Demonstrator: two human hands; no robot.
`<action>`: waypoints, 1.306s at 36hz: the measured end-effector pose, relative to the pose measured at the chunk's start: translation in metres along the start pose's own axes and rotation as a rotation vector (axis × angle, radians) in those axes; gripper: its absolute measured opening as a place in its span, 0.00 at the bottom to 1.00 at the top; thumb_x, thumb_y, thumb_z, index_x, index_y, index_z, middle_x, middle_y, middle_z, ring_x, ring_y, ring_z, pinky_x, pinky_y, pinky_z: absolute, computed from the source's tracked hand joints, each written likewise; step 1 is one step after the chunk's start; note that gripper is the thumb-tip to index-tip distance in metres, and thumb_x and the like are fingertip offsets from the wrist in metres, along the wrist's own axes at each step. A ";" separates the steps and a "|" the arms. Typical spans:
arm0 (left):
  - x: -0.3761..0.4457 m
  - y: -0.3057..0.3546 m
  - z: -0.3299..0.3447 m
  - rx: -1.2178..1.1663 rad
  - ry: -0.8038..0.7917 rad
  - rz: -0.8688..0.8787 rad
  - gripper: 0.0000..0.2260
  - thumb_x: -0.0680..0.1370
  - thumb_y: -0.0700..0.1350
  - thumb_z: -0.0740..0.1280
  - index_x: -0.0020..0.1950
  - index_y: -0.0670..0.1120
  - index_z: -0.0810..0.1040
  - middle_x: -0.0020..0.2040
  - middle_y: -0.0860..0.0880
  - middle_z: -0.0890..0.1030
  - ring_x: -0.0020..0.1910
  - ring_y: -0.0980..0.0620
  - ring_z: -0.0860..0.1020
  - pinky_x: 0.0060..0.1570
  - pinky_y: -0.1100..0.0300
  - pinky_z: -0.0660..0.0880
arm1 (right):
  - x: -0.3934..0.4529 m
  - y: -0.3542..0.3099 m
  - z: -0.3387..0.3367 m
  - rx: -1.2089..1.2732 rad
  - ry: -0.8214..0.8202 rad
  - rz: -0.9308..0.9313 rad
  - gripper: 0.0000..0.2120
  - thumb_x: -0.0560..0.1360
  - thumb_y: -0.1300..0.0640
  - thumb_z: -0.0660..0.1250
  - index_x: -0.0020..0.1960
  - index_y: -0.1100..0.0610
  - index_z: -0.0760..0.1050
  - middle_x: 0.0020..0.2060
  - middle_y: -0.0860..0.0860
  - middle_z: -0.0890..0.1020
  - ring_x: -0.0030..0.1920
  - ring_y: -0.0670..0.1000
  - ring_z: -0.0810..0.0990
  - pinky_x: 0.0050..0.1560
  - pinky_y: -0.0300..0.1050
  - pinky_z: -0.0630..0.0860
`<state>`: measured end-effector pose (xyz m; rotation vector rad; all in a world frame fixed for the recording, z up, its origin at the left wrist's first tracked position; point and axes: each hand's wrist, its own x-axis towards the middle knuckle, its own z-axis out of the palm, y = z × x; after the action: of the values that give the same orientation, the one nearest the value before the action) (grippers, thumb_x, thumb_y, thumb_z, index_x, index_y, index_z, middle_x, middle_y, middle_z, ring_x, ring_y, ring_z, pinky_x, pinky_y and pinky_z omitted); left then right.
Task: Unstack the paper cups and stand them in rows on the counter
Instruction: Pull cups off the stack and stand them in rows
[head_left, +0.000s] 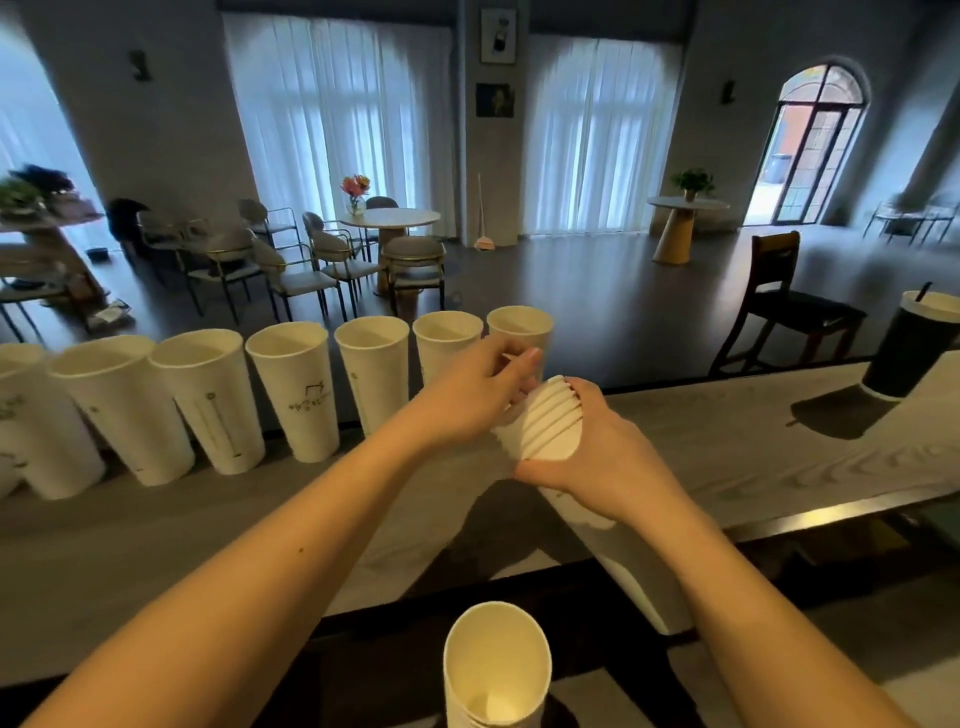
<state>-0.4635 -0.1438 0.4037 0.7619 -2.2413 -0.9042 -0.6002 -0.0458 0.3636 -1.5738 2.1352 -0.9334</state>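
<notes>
1. Nearest the camera, a second stack of cups (496, 670) stands open-mouthed at the bottom edge, below the counter.
2. Over the grey counter (727, 457), the right hand (597, 457) wraps the tilted stack of paper cups (545, 421), its fingers closed around the nested rims.
3. The left hand (478, 395) pinches the top rim of that stack, thumb and fingers together on it.
4. Behind, a row of 7 upright white cups (296, 389) lines the counter's far edge, running left.
5. Far right, a dark drink cup (909, 348) with a straw stands on the counter.
</notes>
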 end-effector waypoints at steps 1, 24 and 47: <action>-0.009 0.000 -0.005 0.012 0.012 0.001 0.13 0.83 0.53 0.58 0.58 0.47 0.77 0.47 0.52 0.82 0.45 0.57 0.80 0.45 0.63 0.75 | -0.003 -0.006 0.003 -0.001 -0.006 -0.011 0.46 0.57 0.36 0.77 0.69 0.38 0.58 0.57 0.44 0.78 0.55 0.50 0.78 0.55 0.55 0.79; -0.246 -0.077 -0.210 -0.057 0.039 -0.311 0.16 0.83 0.49 0.58 0.37 0.48 0.74 0.34 0.50 0.71 0.36 0.54 0.68 0.41 0.56 0.65 | -0.074 -0.222 0.182 -0.005 -0.290 -0.262 0.41 0.60 0.35 0.77 0.66 0.46 0.65 0.51 0.42 0.78 0.51 0.45 0.77 0.51 0.50 0.79; -0.408 -0.170 -0.404 -0.121 0.233 -0.529 0.08 0.78 0.48 0.68 0.54 0.50 0.85 0.48 0.51 0.86 0.52 0.51 0.82 0.60 0.49 0.75 | -0.111 -0.407 0.364 -0.096 -0.423 -0.373 0.45 0.59 0.35 0.77 0.70 0.42 0.60 0.57 0.44 0.77 0.54 0.48 0.77 0.52 0.54 0.79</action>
<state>0.1346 -0.1287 0.3885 1.3620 -1.7896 -1.1112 -0.0485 -0.1268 0.3579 -2.0484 1.6488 -0.5328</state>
